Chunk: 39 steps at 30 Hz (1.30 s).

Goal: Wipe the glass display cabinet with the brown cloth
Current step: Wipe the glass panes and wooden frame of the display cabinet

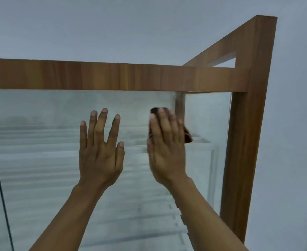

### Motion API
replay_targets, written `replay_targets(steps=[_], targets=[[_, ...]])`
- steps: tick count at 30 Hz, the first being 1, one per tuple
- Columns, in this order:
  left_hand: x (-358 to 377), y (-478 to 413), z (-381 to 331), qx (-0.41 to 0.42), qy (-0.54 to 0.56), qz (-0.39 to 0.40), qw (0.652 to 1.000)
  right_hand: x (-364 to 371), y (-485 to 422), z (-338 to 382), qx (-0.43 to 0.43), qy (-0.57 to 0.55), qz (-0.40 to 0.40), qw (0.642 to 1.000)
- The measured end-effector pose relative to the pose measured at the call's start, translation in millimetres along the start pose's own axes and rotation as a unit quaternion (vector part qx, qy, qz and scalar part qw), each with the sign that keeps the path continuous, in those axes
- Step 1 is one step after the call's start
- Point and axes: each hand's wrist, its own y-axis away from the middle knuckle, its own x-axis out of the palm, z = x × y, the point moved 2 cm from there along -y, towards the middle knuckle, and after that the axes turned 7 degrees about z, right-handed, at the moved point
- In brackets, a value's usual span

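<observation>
I am pressing the brown cloth (pixel 188 136) flat against the glass display cabinet (pixel 40 142) with my right hand (pixel 165 151). The grip is not clenched: the fingers are lying straight and close together on top of the cloth, pinning it to the pane. The cloth is sitting high on the glass, just under the wooden top rail (pixel 112 77) and near the wooden corner post (pixel 245 142). My left hand (pixel 100 153) is resting beside it, holding nothing, fingers spread wide on the same pane.

Most of the cloth is hiding under my right hand; only dark bits are peeking out at the fingertips and the right side. That hand is looking blurry. Inside the cabinet I am seeing only pale, smeary stripes.
</observation>
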Motion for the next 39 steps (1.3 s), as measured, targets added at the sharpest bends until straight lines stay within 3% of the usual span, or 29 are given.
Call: replay_targets(steps=[1,2,3,4,6,7,8,10,11,12,13,15,17,18,19,21,23,24,27,28,29,31,33,34,36,37,38,39], targets=[[0,3,4,0.002,0.002,-0.004,1.000,8,11,13,-0.093,0.006,0.036,0.995],[0,8,8,0.001,0.000,-0.005,1.000,9,25,6,-0.121,0.018,0.045,0.991],[1,15,11,-0.001,-0.004,-0.001,1.000,6,40,-13,-0.082,0.022,0.034,0.996],[3,24,12,-0.004,-0.008,0.004,1.000,-1,53,-35,0.013,0.009,0.006,1.000],[10,41,4,-0.006,-0.010,0.015,1.000,-15,61,-63,0.225,-0.014,-0.067,0.972],[14,48,-2,-0.002,-0.008,0.020,1.000,-15,53,-56,0.261,-0.009,-0.093,0.961],[17,53,-8,0.004,-0.003,0.019,1.000,-9,42,-38,0.229,-0.006,-0.090,0.969],[21,61,-9,0.002,0.014,0.004,1.000,15,34,18,0.026,-0.002,-0.011,1.000],[21,67,-4,-0.011,0.022,-0.004,1.000,24,45,38,-0.072,0.007,0.039,0.997],[20,74,2,-0.025,0.024,-0.012,0.999,30,62,41,-0.125,0.020,0.062,0.990],[21,82,7,-0.033,0.023,-0.014,0.999,29,79,27,-0.120,0.035,0.057,0.991],[24,100,12,-0.029,0.021,-0.008,0.999,16,106,-26,0.037,0.026,-0.008,0.999],[28,114,13,-0.015,0.012,-0.008,1.000,2,108,-57,0.228,-0.007,-0.104,0.968],[31,120,11,-0.014,0.010,-0.011,1.000,5,104,-50,0.257,-0.021,-0.129,0.958],[34,128,8,-0.017,0.013,-0.016,1.000,15,102,-28,0.215,-0.021,-0.123,0.969],[42,154,3,-0.024,0.027,-0.028,0.999,52,137,35,0.008,-0.004,-0.044,0.999],[52,190,-5,-0.013,0.025,-0.029,0.999,73,205,55,-0.099,0.024,0.020,0.995],[58,209,-8,-0.004,0.021,-0.022,1.000,72,232,38,-0.077,0.033,0.003,0.996],[73,256,-19,0.010,0.024,-0.011,1.000,52,262,-29,0.161,-0.009,-0.096,0.982],[78,271,-24,0.016,0.023,-0.008,1.000,49,262,-32,0.198,-0.014,-0.105,0.974],[84,286,-29,0.020,0.022,-0.008,1.000,54,265,-19,0.171,-0.003,-0.093,0.981],[94,319,-34,0.017,0.025,-0.013,0.999,85,297,27,-0.021,0.024,-0.007,0.999],[103,349,-36,0.010,0.025,-0.015,1.000,102,355,47,-0.154,0.039,0.074,0.985],[107,362,-36,0.013,0.022,-0.013,1.000,99,376,32,-0.146,0.044,0.066,0.986],[112,380,-34,0.021,0.017,-0.009,1.000,84,398,-18,0.032,-0.002,-0.013,0.999],[113,385,-33,0.023,0.012,-0.009,1.000,75,402,-40,0.144,-0.029,-0.059,0.987],[115,388,-34,0.023,0.007,-0.009,1.000,68,403,-49,0.213,-0.042,-0.085,0.972],[117,391,-36,0.019,0.003,-0.007,1.000,70,403,-44,0.225,-0.039,-0.081,0.970]])
